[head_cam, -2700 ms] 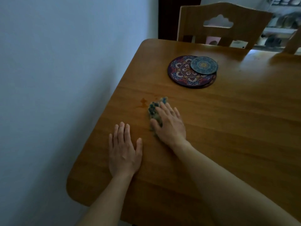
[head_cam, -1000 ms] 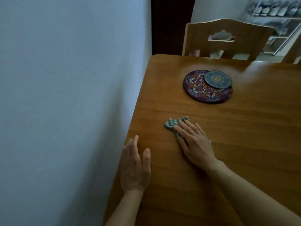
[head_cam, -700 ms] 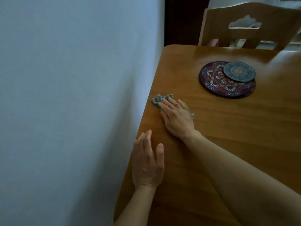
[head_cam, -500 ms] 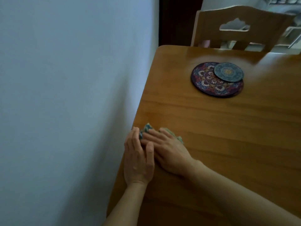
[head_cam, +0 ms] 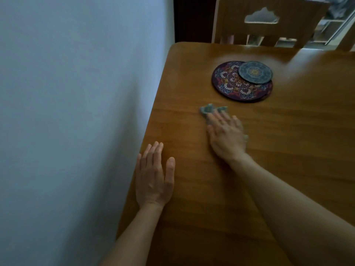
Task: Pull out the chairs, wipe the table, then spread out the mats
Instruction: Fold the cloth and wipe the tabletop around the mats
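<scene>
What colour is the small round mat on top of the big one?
Teal-blue with a yellowish mandala centre; the small mat shows in the head view.

- The room is dim and the colours look dull.
- Light comes from the far right, past the chair [head_cam: 269, 22].
- The desk [head_cam: 288, 131] has a pale shine near its far edge.
- The right hand [head_cam: 226, 137] is blurry.
- Straight lines bend at the edges.

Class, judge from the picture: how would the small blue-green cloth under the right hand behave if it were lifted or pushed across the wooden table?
The small blue-green cloth looks crumpled and bunched, so it would probably flop. It flattens under the right hand, suggesting it is soft and light. On the smooth wooden table it likely slides easily.
</scene>
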Motion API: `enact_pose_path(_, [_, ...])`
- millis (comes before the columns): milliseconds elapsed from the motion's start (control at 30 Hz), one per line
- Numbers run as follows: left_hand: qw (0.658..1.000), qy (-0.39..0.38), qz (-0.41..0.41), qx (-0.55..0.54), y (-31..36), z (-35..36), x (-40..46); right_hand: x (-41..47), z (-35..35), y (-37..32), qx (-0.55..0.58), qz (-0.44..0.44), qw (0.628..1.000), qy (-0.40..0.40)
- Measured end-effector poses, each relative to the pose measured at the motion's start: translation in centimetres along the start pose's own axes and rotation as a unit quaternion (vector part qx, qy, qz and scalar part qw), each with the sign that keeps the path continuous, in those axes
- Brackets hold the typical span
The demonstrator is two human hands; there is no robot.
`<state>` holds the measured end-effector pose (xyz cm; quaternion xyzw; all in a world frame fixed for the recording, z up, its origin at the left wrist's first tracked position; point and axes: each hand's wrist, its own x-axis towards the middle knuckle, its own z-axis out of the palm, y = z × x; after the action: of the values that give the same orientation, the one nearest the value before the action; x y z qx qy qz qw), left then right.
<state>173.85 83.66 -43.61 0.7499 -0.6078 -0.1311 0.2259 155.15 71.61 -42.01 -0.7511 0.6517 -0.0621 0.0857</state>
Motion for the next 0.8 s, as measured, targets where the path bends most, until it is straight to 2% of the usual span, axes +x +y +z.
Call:
enact_pose_path(133, [1.000,0.011,0.002,-0.015,-0.3,0.0,0.1,-5.7,1.7,-5.9,0.035,-0.146,0.988,-0.028])
enact_pose_path(233, [1.000,0.016,0.003,-0.022,-0.5,-0.1,0.0,-10.3,1.2,-4.5,0.060,-0.224,0.970,-0.069])
enact_pose_path(300, [0.998,0.012,-0.018,-0.056,-0.3,-0.4,-0.2,-10.9,0.1,-0.2,0.049,-0.173,0.982,-0.052])
enact_pose_path(367, [0.993,0.008,-0.047,-0.107,-0.4,-0.7,-0.6,-10.6,-1.1,5.5,0.025,-0.048,0.998,-0.017])
enact_pose_path(467, [0.994,-0.007,-0.031,-0.108,-0.8,-1.5,-2.5,-12.5,-2.7,14.0,-0.010,0.121,0.993,-0.007])
enact_pose_path(533, [0.996,-0.020,-0.007,-0.087,-1.0,-1.8,-4.9,-15.6,-3.4,16.7,-0.011,0.172,0.985,-0.005])
enact_pose_path(600, [0.998,-0.031,0.011,-0.058,-1.3,-2.0,-7.9,-18.7,-3.6,16.5,-0.010,0.203,0.979,-0.012])
enact_pose_path(667, [0.999,-0.032,0.022,-0.030,-1.6,-2.0,-10.6,-21.3,-3.4,14.1,-0.015,0.202,0.979,-0.025])
enact_pose_path(700, [0.999,-0.030,0.022,-0.023,-1.7,-2.0,-11.6,-22.5,-3.3,12.2,-0.018,0.171,0.985,-0.031])
enact_pose_path(800, [1.000,-0.023,0.016,-0.009,-1.6,-1.8,-12.4,-24.8,-1.8,5.7,-0.015,0.013,0.999,-0.050])
